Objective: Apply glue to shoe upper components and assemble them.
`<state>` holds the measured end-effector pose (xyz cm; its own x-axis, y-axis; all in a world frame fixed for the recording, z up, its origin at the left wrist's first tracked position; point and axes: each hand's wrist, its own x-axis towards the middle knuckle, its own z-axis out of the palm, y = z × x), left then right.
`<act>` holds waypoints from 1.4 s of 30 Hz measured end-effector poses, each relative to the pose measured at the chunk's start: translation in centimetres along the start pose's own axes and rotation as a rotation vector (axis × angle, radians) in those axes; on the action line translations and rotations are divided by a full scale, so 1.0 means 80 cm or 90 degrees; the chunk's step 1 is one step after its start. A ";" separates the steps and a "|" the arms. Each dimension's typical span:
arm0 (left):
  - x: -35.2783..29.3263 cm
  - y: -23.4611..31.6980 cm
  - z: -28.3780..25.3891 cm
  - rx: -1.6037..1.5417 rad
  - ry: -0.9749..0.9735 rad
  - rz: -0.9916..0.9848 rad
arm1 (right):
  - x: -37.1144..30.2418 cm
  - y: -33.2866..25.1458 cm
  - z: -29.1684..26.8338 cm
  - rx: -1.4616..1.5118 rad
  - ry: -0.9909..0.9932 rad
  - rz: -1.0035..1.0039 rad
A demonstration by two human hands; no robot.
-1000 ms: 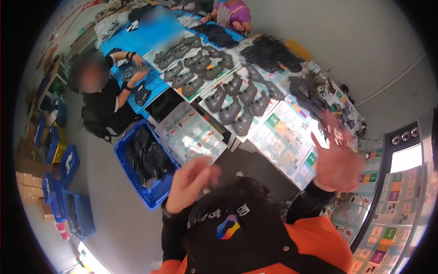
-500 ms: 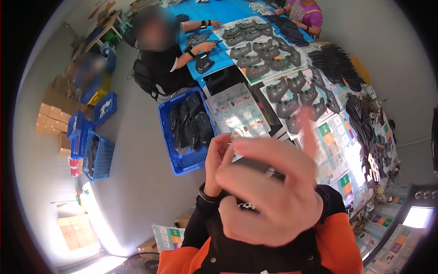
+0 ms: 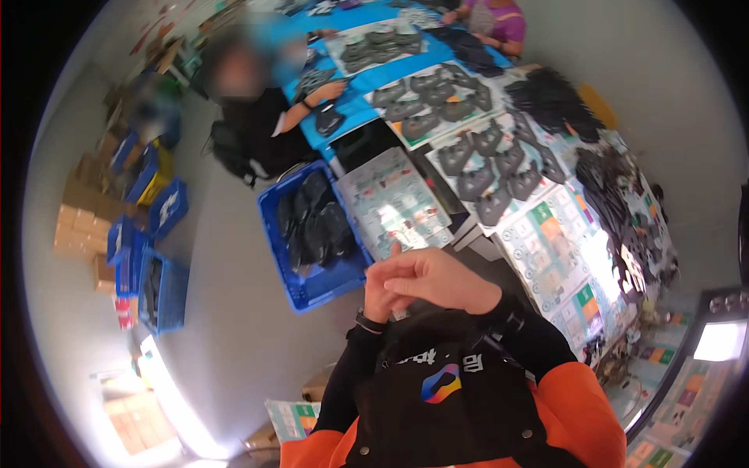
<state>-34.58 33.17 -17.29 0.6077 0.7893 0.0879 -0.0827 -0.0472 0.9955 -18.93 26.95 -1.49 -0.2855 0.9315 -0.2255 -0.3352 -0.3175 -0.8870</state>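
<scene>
In front of my chest my two hands meet, above the black apron (image 3: 468, 405). My left hand (image 3: 379, 295) is partly covered by the right one, with one finger pointing up. Across it lies my right hand (image 3: 451, 281), its fingers bent in against the left hand's fingers. Both look closed; whether anything small is between them is hidden. Just beyond and left of my hands stands a blue crate (image 3: 308, 292) holding dark, black pieces (image 3: 316, 222). Nearest ahead is a table corner covered with a printed sheet (image 3: 398, 195).
Grey molded parts (image 3: 476, 183) lie in rows on sheets along the table (image 3: 538, 249). Black pieces (image 3: 554, 105) pile up at its right side. A person in black (image 3: 261, 125) works at the far left, another in purple (image 3: 507, 27) beyond. More blue crates (image 3: 164, 292) stand left.
My right hand, large and raised close to the camera before, has dropped down and back onto my left hand. The view has shifted a little, and more of the apron shows.
</scene>
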 end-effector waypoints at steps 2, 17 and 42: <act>0.019 -0.057 -0.009 0.214 -0.079 -0.093 | -0.028 0.020 -0.023 -0.451 0.248 -0.142; 0.108 -0.388 0.167 -0.198 -0.084 -0.714 | -0.389 0.180 -0.275 -0.273 0.701 0.182; 0.309 -0.422 0.252 -0.410 -0.019 -0.631 | -0.418 0.160 -0.321 -0.119 0.888 0.158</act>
<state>-0.86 41.96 -48.00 0.6478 0.2928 -0.7033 0.0576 0.9017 0.4284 9.37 -3.74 -15.65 0.8198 0.3005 -0.4875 -0.2559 -0.5694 -0.7812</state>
